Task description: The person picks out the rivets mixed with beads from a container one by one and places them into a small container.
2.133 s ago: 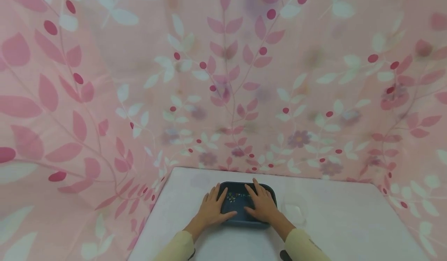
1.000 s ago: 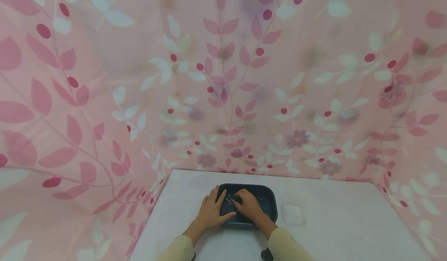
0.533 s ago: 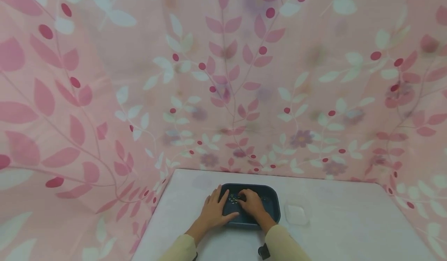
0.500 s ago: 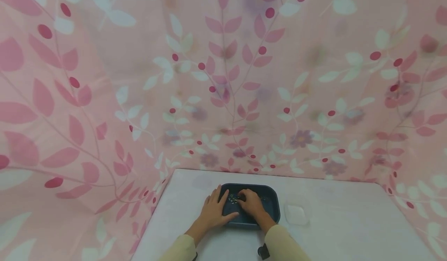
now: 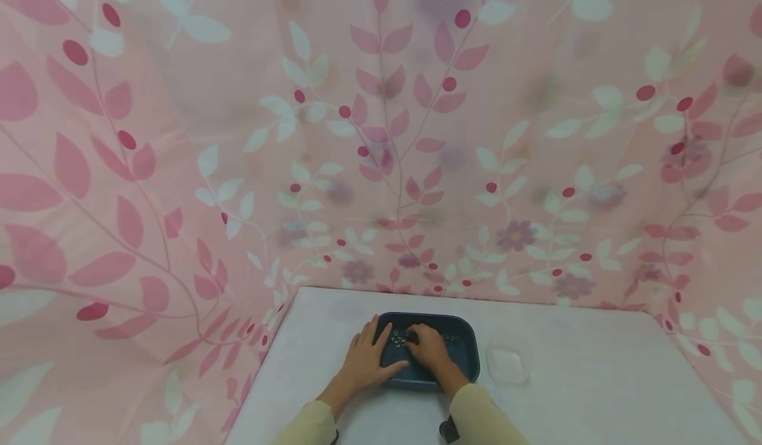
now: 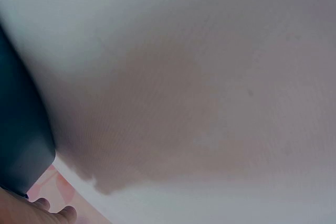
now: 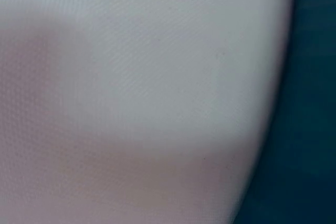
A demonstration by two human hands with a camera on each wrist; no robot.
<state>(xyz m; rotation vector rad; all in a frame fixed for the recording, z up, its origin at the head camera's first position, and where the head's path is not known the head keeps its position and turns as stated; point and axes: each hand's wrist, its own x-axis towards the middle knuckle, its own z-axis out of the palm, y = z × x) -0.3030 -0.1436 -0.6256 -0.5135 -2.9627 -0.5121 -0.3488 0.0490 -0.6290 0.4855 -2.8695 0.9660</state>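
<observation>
My left hand (image 5: 363, 360) rests spread on the dark tray (image 5: 465, 354); my right hand (image 5: 428, 348) curls beside small pieces (image 5: 398, 341), any grasp unclear.

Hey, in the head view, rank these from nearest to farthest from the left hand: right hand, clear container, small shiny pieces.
From the left hand:
1. Small shiny pieces, just right, inside the dark tray.
2. Right hand, beyond them.
3. Clear container, right of the tray.
</observation>
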